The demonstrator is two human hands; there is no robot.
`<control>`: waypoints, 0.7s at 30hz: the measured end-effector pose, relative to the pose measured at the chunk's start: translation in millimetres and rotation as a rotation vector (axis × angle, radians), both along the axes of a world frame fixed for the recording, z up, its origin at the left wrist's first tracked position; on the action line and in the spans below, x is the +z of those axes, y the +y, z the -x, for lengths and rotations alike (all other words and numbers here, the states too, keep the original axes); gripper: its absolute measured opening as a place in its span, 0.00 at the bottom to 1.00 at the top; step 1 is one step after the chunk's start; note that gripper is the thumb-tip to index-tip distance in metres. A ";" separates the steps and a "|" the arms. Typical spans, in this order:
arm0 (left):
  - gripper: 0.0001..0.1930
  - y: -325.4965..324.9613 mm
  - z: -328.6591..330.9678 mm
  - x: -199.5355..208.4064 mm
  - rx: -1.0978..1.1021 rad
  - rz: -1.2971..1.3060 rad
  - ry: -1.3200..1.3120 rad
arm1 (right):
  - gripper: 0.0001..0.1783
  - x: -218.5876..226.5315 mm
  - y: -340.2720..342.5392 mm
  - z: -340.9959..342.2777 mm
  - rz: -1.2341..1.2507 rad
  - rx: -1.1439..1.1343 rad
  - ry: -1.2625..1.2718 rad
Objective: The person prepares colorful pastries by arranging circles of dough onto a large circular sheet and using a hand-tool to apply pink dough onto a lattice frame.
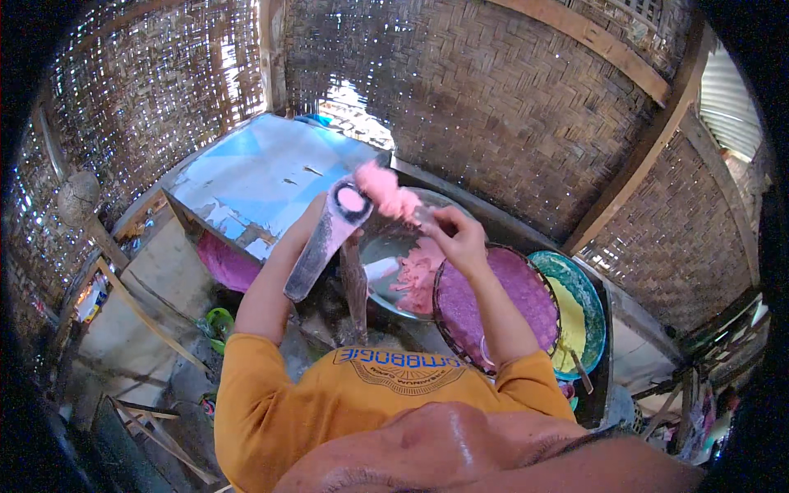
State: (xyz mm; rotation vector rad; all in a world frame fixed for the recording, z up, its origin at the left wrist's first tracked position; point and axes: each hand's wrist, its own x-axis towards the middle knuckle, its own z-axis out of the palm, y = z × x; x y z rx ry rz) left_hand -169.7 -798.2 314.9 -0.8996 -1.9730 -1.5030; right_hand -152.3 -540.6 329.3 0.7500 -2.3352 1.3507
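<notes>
Reaching up beside a blue-and-white tabletop (pixel 279 177), the left hand (pixel 317 212) is mostly hidden behind a wooden paddle (pixel 319 246), so how far its fingers are closed cannot be told. The paddle's dark-rimmed round opening is filled with pink, and just beside it a soft pink lump (pixel 388 192) is blurred. Below, a metal basin (pixel 380 299) is seen with more pink dough (pixel 422 275) inside, partly covered by a round tray of purple crumbs (pixel 509 287). A small flat tool (pixel 425 217) against the lump is pinched by the curled right hand (pixel 462 240), its far end concealed by the pink. Farther right, a teal basin (pixel 597 300) of yellow powder (pixel 569 322) is partly overlapped by the tray.
</notes>
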 end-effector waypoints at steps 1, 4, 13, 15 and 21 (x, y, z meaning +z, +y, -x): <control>0.13 -1.6 -3.5 1.1 0.029 -0.006 0.024 | 0.15 -2.3 -1.8 -1.9 -0.054 0.004 0.027; 0.13 -28.8 -14.1 -13.2 0.247 -0.227 -0.028 | 0.15 -18.9 3.2 -6.2 -0.051 0.212 0.041; 0.15 -93.3 -80.0 20.0 -0.326 -0.681 -0.156 | 0.22 -80.5 17.0 -8.1 0.118 0.261 -0.799; 0.15 -88.3 -71.8 15.8 -0.489 -0.798 -0.103 | 0.22 -80.3 2.2 -23.7 0.146 0.317 -0.764; 0.16 -11.9 -43.5 24.5 -1.083 -0.811 -0.018 | 0.52 0.3 -59.1 -123.5 0.946 1.144 -1.432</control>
